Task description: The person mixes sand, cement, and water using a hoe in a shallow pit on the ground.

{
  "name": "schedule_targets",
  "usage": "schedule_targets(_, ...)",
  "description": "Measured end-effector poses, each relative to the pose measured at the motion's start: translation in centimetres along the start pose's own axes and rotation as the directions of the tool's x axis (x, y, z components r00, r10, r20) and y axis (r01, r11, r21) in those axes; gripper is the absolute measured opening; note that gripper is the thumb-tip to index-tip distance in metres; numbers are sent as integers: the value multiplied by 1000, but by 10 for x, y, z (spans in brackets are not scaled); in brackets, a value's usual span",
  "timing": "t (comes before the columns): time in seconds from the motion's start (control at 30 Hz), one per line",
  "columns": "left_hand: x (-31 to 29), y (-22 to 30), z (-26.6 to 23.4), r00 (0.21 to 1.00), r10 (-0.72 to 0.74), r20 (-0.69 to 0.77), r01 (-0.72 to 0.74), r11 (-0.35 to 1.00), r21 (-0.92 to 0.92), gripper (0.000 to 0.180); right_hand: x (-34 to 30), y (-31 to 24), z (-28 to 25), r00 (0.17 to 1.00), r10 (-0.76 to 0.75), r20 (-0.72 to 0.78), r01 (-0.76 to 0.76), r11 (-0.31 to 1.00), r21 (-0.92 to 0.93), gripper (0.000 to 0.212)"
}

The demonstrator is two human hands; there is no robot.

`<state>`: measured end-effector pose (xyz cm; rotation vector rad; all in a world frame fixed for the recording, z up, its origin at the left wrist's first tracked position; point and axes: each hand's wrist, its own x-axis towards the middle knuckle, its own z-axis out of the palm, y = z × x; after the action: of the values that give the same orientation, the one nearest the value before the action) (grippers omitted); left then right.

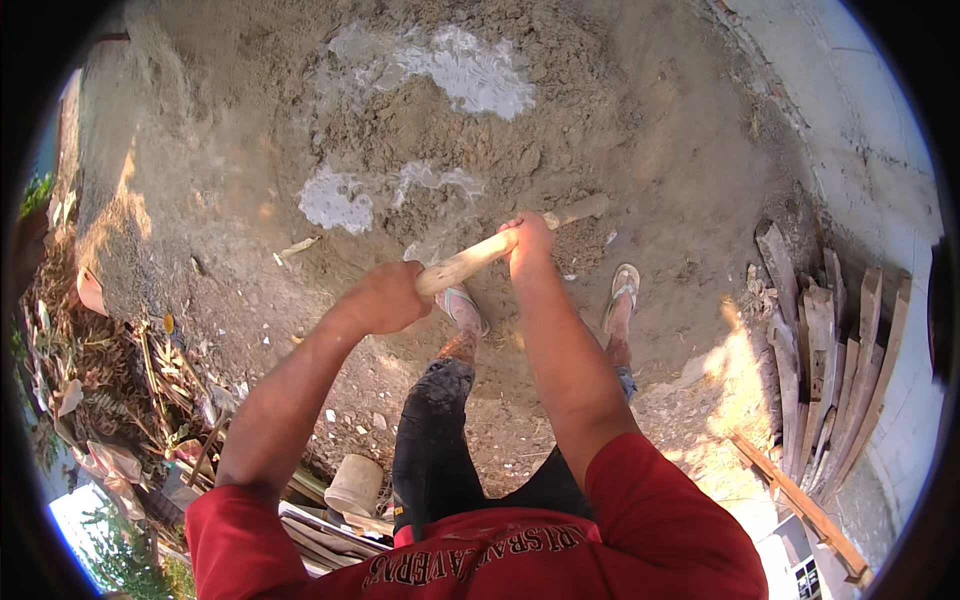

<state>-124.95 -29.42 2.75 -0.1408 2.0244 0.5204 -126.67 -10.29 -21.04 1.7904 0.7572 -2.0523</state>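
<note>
A pale wooden tool handle (466, 264) slants across in front of me, rising from left to right. My left hand (396, 298) is wrapped round its lower left part, and my right hand (531, 241) grips it farther up. Beyond the right hand the handle runs on to a greyish, dirt-coloured end; I cannot make out the tool's head. Ahead lies a spread of damp brown sand or soil (560, 130). Pale grey patches (475, 75), wet or powdery, lie on it, with a smaller pale patch (336, 200) nearer.
My sandalled feet stand apart on the dirt just below the handle. Weathered boards (820, 350) lean by a pale wall (885, 120) at right, near an orange-brown plank (800, 505). Dry leaves and debris (120, 400) lie at left. A whitish bucket (355, 485) sits by my leg.
</note>
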Motion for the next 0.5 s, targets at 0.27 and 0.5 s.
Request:
schedule_targets(0.27,-142,-16,-168,995,-85,-52,92,981,173,36,-190,46,112,936,110,334,-204,944,259,13)
schedule_targets(0.5,-61,-41,127,970,-40,241,159,853,-497,42,-56,13,-106,1000,27,-5,-28,999,-43,9)
